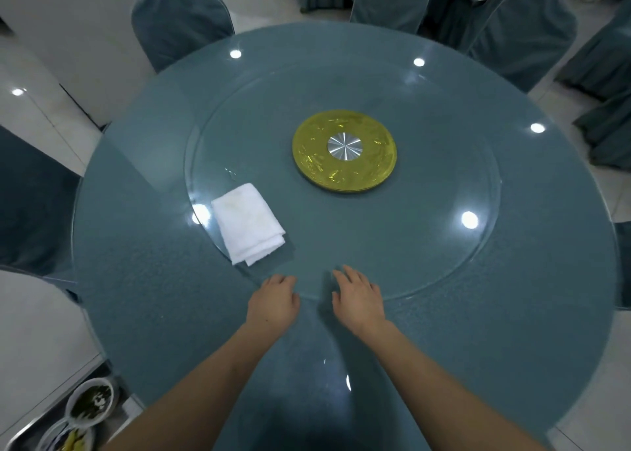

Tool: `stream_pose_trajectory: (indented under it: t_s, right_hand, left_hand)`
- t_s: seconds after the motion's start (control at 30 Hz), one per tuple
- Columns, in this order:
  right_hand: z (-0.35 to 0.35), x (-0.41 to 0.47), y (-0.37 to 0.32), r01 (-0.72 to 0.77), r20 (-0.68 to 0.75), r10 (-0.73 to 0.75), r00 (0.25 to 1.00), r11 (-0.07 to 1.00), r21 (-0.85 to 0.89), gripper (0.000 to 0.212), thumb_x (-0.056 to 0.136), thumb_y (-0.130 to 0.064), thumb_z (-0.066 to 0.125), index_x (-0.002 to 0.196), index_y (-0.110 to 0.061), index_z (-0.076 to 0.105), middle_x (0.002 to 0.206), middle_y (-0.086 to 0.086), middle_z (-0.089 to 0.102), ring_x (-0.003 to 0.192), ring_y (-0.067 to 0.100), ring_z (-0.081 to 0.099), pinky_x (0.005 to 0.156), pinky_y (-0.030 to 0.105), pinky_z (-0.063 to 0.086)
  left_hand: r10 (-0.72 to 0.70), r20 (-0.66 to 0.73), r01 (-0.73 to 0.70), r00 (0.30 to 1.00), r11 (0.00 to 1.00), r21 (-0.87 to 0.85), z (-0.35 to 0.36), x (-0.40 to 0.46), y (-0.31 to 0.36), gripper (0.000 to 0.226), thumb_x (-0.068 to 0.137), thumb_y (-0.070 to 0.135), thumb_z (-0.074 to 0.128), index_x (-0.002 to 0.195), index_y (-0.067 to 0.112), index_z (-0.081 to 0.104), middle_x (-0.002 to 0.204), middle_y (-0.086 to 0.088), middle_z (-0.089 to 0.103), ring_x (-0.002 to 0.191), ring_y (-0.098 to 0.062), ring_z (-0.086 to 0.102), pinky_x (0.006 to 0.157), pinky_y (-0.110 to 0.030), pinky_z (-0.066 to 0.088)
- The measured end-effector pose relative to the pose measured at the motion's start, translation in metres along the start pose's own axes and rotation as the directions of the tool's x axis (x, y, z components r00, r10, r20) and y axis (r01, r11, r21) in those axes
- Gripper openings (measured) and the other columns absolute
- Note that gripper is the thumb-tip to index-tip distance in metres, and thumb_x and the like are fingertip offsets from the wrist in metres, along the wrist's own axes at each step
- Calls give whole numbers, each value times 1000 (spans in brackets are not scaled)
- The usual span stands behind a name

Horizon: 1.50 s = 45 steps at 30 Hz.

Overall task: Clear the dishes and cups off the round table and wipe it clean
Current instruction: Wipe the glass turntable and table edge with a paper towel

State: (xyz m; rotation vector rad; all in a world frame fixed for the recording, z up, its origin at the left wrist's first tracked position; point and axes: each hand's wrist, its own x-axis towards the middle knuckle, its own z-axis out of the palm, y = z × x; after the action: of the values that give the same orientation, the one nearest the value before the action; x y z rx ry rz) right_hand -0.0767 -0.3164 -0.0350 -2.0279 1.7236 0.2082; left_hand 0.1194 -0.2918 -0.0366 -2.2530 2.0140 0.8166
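Two hands rest near the bottom centre of the frame, on the near edge of the glass turntable (444,184) that sits on the round table (153,297). The left hand (273,302) lies palm down with its fingers loosely bent at the turntable's rim, holding nothing; the right hand (358,298) lies flat beside it, fingers spread and straight, also holding nothing. Both touch the glass and stay a little apart from each other.

Left of centre, a folded white cloth (248,223) lies on the turntable just inside its rim — near the left hand but not touching it. At the middle of the frame sits the gold hub (345,150) of the turntable, with a silver disc at its centre.

The tabletop is blue-grey and glossy, and round ceiling lights reflect in it as bright spots. No dishes or cups stand on it.

Chairs in blue-grey covers (181,20) ring the table along the top and sides of the frame, on a pale tiled floor. At the lower left corner, a metal tray (20,433) holds bowls (90,403) with food remains — well apart from the table's surface.
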Motion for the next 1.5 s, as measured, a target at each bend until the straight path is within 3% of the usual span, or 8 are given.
stream_pose_trajectory:
  t_s: [0.2,0.37,0.67,0.83,1.0,1.2,1.33,1.5]
  right_hand:
    - [10,-5,-13,9,-4,-9,1000,998,54,59,102,-34,45,158,-25,28,169,2,14,155,23,15,121,43,23]
    - [-2,19,-17,165,-106,-160,981,985,46,57,102,-31,45,157,-24,32,170,-1,15,157,25,12,122,45,20]
    - [16,72,11,306,11,-309,951,934,-183,65,99,-73,19,155,-56,-6,167,-4,-25,154,28,-24,121,61,-9]
    - [19,80,54,300,-86,-324,942,929,-216,59,99,-74,18,154,-60,0,171,-5,-10,156,30,-4,121,60,1]
    - [16,98,71,263,-197,-309,930,937,-228,53,102,-68,25,153,-58,19,168,-3,15,146,32,24,119,54,18]
    - [15,115,45,135,-321,-163,933,985,-110,51,103,-60,37,152,-44,37,164,0,28,134,36,38,112,50,30]
    - [34,90,20,392,-236,-432,870,898,-201,54,105,-60,27,156,-44,30,168,1,19,143,34,29,116,52,28]
    - [26,138,28,509,-353,-582,733,813,-283,47,99,-36,49,146,-34,53,156,9,45,133,41,45,106,50,40]
  left_hand:
    - [18,-70,-21,997,999,-36,-3,-4,-2,38,102,28,45,138,23,56,128,-2,56,118,-23,53,86,-39,52]
    - [16,-110,-21,994,998,-52,-7,-1,0,40,102,28,47,142,24,55,128,0,55,119,-21,52,88,-39,53]
    - [-19,-177,14,984,999,-34,4,22,-26,34,95,23,56,128,19,64,118,-5,57,112,-29,56,88,-44,52]
    - [-33,-190,27,981,999,-34,9,34,-30,30,95,22,57,124,19,66,117,-6,59,113,-31,56,89,-43,52]
    - [32,-370,-45,929,999,-28,9,38,-24,25,86,12,67,111,18,72,98,-3,59,94,-30,59,77,-43,51]
    - [56,-389,-49,920,998,27,7,34,-27,30,84,14,70,113,22,70,98,-1,58,93,-28,59,78,-42,50]
    - [12,-389,-2,921,1000,26,9,36,-35,27,85,16,71,111,23,69,99,-2,59,94,-29,59,77,-43,49]
    - [-18,-426,29,904,999,19,0,50,-52,29,85,14,71,113,19,70,101,-4,59,94,-30,57,76,-44,48]
